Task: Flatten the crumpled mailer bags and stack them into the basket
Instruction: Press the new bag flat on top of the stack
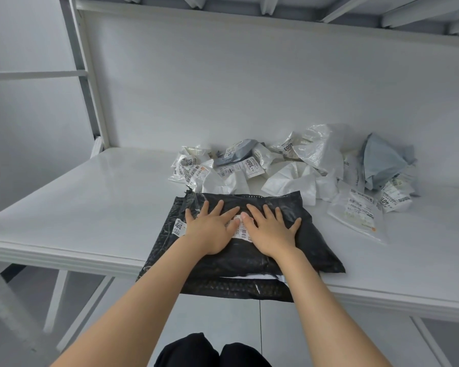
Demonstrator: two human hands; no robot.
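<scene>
1. The black mailer bag [316, 247] lies flat at the front of the white table [77, 202]. Its far edge sits just short of the pile of crumpled mailers [302, 168].
2. Under it lies a second black bag [236, 288], whose near edge hangs over the table's front edge. A thin white layer [263, 276] shows between the two.
3. A broad stretch of tabletop runs from the bag's left side to the frame post [90, 88]. On the right, a flat pale mailer [355, 215] lies near the bag's corner, apart from it.
4. The left hand [210, 231] and right hand [270, 231] press palm-down on the top bag, side by side. Their fingers are straight and spread and grip nothing, and their thumbs almost meet over a shipping label [240, 230].
5. Both forearms reach forward from below, converging on the bag.
6. Count: two hands, two black bags in the stack and one flat pale mailer. The pile holds many white crumpled mailers, too tangled to number, and two grey ones, the larger [382, 160] at far right.
7. A white back panel [249, 88] closes the table behind the pile.
</scene>
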